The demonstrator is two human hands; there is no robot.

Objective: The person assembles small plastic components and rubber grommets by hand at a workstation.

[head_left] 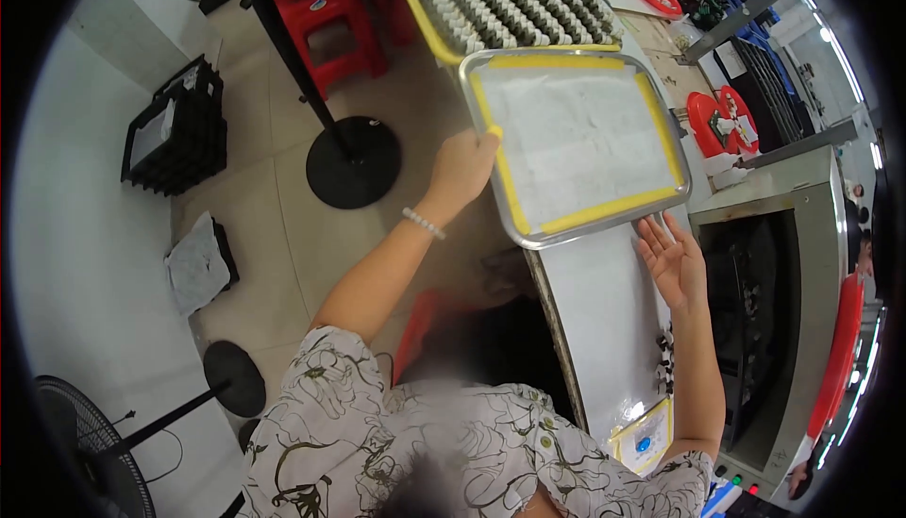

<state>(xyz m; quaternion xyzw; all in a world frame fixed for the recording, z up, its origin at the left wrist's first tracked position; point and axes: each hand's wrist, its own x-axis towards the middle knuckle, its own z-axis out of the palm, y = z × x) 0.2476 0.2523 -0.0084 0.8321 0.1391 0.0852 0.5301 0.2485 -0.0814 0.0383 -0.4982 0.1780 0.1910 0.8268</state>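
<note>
My left hand (463,171) is closed on the left rim of a shallow metal tray (528,237). Yellow strips edge a bare whitish sheet (580,136) inside that tray. My right hand (674,260) is open, palm showing and fingers stretched, just below the tray's near right corner. Whether its fingertips touch the rim I cannot tell. Beyond the held tray, a yellow-edged tray (436,35) carries many rows of small white and dark pieces (514,4). The held tray meets or overlaps its near edge.
Under my right forearm, the white table (604,310) holds dark-and-white pieces (665,358) and a yellow-framed card (644,438). A metal cabinet with a dark opening (755,301) stands at right. Red dishes (703,122) lie farther back. Fan stands (354,161), a red stool (326,32) and black crates (176,126) are left.
</note>
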